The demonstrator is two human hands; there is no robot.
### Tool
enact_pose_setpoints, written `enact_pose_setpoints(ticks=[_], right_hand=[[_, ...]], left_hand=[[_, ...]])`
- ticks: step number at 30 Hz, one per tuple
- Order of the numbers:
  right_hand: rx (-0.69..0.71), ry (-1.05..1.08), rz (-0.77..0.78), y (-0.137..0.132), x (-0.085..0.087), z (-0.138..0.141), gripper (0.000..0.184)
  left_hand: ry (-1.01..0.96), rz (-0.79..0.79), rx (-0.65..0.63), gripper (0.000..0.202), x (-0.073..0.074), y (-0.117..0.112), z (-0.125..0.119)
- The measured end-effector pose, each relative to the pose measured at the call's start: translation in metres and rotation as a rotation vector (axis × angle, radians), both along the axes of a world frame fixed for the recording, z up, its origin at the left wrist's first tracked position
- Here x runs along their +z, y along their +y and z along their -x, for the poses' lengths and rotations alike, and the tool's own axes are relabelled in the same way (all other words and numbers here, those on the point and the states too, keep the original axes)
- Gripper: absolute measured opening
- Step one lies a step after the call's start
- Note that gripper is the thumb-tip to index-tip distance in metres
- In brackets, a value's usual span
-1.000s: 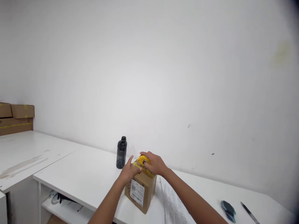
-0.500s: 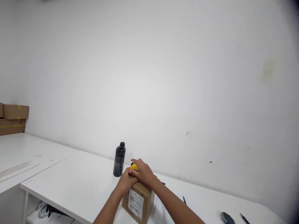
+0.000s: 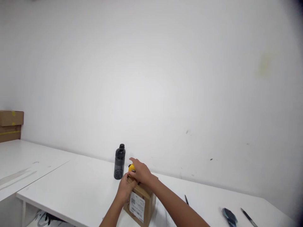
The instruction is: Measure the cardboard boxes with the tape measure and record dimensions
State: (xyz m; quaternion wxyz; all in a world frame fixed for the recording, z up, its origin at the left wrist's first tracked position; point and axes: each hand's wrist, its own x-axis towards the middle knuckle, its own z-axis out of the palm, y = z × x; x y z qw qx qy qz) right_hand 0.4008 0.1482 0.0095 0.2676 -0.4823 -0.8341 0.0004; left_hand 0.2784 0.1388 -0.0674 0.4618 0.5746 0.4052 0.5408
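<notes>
Both hands at work on a cardboard box (image 3: 145, 204) on the white table (image 3: 78, 179)

The cardboard box stands near the table's front edge, its white label (image 3: 135, 207) facing the camera; the right hand (image 3: 142, 172) is wrapped around a yellow tape dispenser (image 3: 131, 168) that rests on the box's top at its far left corner; the left hand (image 3: 125, 188) is clamped on the box's top left edge, just beside the right, the 2 hands touching or nearly so; a dark bottle (image 3: 119, 162) stands upright just behind the box toward the table's back edge; 1 pen (image 3: 186, 199) lies right of the box; a dark blue object (image 3: 228, 216) and a 2nd pen (image 3: 248, 217) lie near the right end; stacked cartons (image 3: 9, 126) sit on the adjoining table at far left.
</notes>
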Motion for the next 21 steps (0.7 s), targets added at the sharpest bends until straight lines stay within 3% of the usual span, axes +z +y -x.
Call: enact_pose_setpoints(ticks=[3,7,13,21], right_hand=[[0.001,-0.045,0.054,-0.003,0.014,-0.007,0.084],[-0.018,-0.089,0.101,-0.013,0.019,-0.03,0.09],[-0.096,-0.089,0.135,-0.048,0.006,-0.082,0.083],[-0.206,0.041,0.18,-0.079,-0.011,-0.135,0.076]], left_hand=[[0.02,0.007,0.014,0.044,0.004,-0.003,-0.001],[0.029,-0.003,-0.013,0.049,0.004,0.0,-0.001],[0.053,0.037,0.081,0.063,-0.003,0.009,0.0],[0.055,-0.028,0.147,0.044,-0.003,0.008,-0.015]])
